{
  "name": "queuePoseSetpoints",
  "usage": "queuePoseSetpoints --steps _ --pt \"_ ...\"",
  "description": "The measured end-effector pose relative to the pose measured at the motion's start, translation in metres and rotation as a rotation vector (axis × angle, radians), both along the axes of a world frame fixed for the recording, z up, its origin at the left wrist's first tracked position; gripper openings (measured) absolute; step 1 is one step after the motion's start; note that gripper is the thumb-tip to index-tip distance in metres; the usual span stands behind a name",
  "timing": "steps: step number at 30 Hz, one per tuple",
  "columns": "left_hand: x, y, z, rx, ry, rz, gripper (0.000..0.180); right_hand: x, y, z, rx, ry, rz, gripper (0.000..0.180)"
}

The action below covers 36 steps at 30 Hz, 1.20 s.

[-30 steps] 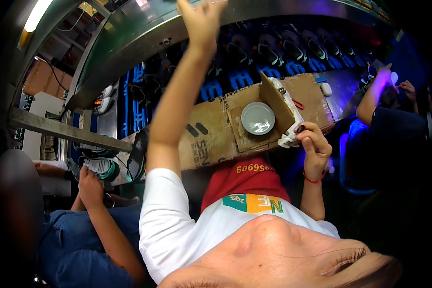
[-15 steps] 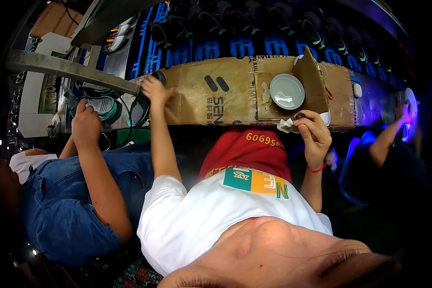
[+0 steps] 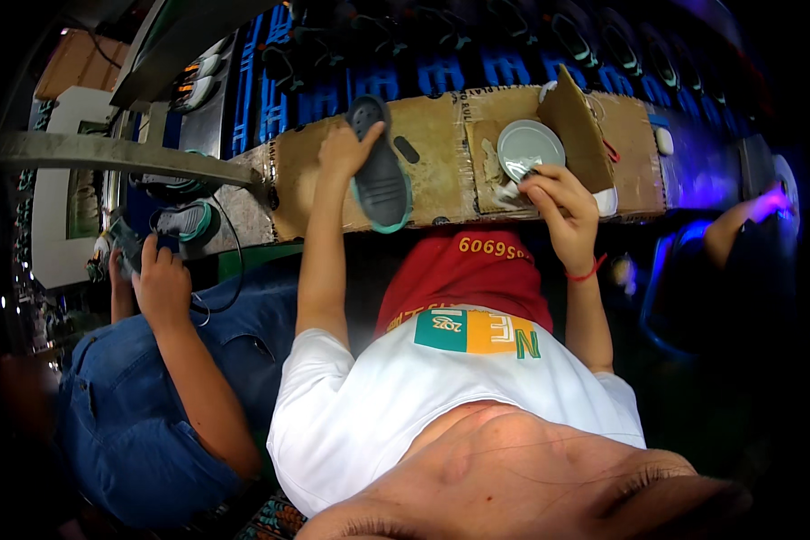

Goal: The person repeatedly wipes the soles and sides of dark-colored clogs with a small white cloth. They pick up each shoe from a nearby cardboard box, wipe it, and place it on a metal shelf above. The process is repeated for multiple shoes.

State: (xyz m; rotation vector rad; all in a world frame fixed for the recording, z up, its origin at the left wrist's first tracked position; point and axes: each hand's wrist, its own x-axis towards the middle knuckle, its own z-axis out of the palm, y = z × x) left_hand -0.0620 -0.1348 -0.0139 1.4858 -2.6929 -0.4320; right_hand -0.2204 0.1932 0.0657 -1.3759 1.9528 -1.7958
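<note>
A dark grey shoe sole with a teal edge (image 3: 387, 196) lies tilted over the cardboard-covered bench. My left hand (image 3: 343, 151) grips it at its upper left side, thumb across the edge. My right hand (image 3: 562, 209) is at the near rim of a round white bowl (image 3: 529, 146), which holds a clear, shiny liquid or coating. Pinched in its fingers is a small dark thing, too small to name. A crumpled white scrap, like cloth or tissue (image 3: 510, 193), lies just beside those fingertips; I cannot tell whether they touch it.
Behind the bowl stands an upright cardboard flap (image 3: 578, 121). Shoes hang in dark rows above blue racks (image 3: 441, 74) along the far side. A metal bar (image 3: 126, 153) crosses at left, near a co-worker's hand (image 3: 163, 283) and a grey shoe (image 3: 181, 221). Another person's arm (image 3: 738, 220) reaches in at right.
My left hand has picked up the sole from the bench's left end and carried it right, over the cardboard. My right hand has moved left to the bowl's rim.
</note>
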Motion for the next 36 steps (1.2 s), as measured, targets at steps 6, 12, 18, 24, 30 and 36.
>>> queuePoseSetpoints --steps 6,12,18,24,30,36 --pt "0.02 0.066 0.006 0.094 0.113 -0.101 0.092 -0.011 -0.016 -0.015 0.101 0.317 -0.186 0.011" --pt "0.048 0.12 -0.026 0.351 0.757 0.064 0.077 -0.035 -0.031 -0.045 0.224 0.541 -0.246 0.011" --pt "0.055 0.124 0.008 1.495 1.259 0.41 0.06 -0.054 -0.04 -0.064 0.259 0.62 -0.255 0.011" --pt "0.057 0.136 -0.023 1.955 1.623 -0.021 0.076 -0.059 -0.041 -0.068 0.305 0.644 -0.209 0.013" --pt "0.037 0.138 0.013 1.456 1.362 -0.166 0.076 -0.054 -0.034 -0.061 0.345 0.474 -0.17 0.009" --pt "0.032 0.132 0.024 1.075 1.158 -0.373 0.085 -0.038 -0.019 -0.024 0.273 -0.021 -0.078 0.012"
